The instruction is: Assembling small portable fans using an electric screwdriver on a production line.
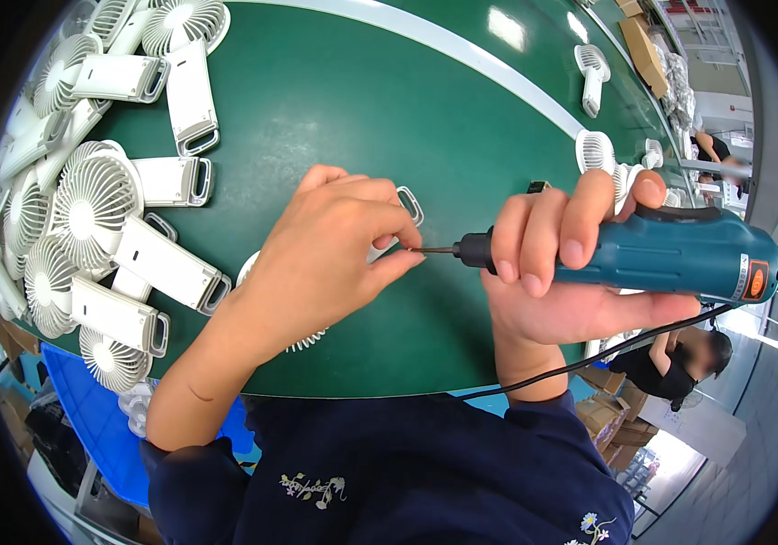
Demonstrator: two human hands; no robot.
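Note:
My right hand is wrapped round a teal electric screwdriver, held level with its thin bit pointing left. The thumb and forefinger of my left hand are pinched together at the end of that bit; whatever small thing they hold is too small to make out. Beneath my left hand and forearm lies a white handheld fan, mostly hidden: part of its grille and its loop end stick out on the green tabletop.
White handheld fans are heaped along the left side. More fans stand or lie at the right. A black cable runs from the screwdriver below my right hand. Below the table's left edge is a blue bin. Another person is at the right.

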